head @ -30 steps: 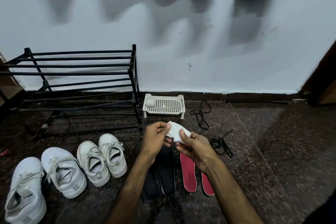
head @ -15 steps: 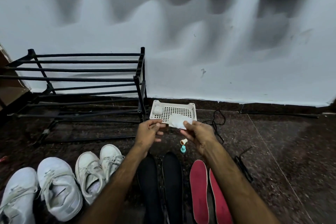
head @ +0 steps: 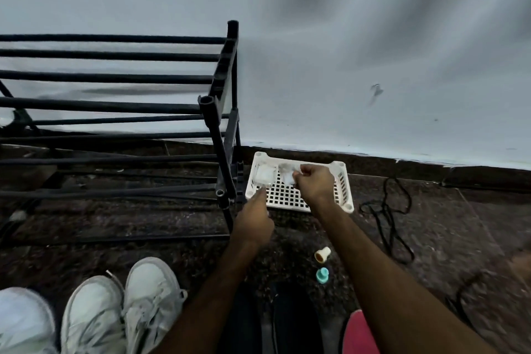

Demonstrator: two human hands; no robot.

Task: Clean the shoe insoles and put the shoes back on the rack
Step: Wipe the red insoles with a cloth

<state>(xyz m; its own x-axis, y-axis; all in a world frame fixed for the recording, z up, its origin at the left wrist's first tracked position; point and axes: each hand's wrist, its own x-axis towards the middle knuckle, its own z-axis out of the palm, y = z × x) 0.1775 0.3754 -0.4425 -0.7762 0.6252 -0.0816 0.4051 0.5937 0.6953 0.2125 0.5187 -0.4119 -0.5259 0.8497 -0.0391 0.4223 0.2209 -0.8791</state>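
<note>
My right hand [head: 314, 181] pinches a crumpled white cloth [head: 287, 175] over the back of a white perforated tray [head: 343, 181] at the foot of the wall. My left hand [head: 253, 220] reaches toward the tray's front left corner with its forefinger stretched out and holds nothing. A white packet [head: 265, 174] lies in the tray's left end. Two black insoles [head: 296, 322] and a red insole [head: 355, 330] lie on the floor under my forearms. White shoes [head: 152, 293] stand at the bottom left. The black shoe rack [head: 218, 100] holds no shoes.
A beige cap [head: 322, 254] and a teal cap [head: 322, 274] lie on the dark stone floor between my arms. Black laces [head: 388, 210] are strewn to the right of the tray. The rack's corner post stands right beside my left hand.
The view has swung forward and down toward the tray. My right hand carried the cloth from over the insoles to over the tray; my left hand let go of it and reached out.
</note>
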